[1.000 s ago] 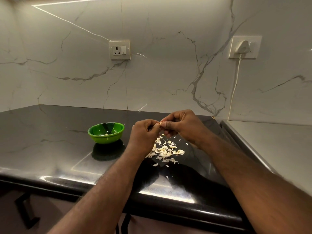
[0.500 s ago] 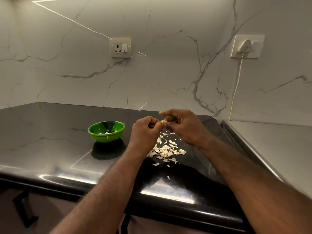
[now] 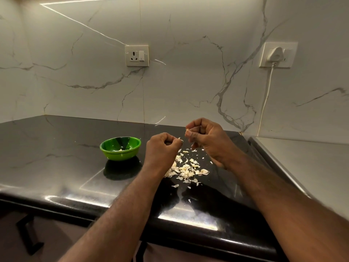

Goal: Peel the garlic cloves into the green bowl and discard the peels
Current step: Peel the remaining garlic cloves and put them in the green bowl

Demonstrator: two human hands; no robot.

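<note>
Garlic clove in right hand

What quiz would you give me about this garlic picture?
1. True or false: the bowl stands to the right of the peels.
2. Which hand pinches the clove? A. left B. right C. neither
3. Missing word: the counter is ___ in colour.
Key: 1 false, it stands left of them. 2 B: the right hand has it, and the left hand pinches a flake. 3 black.
</note>
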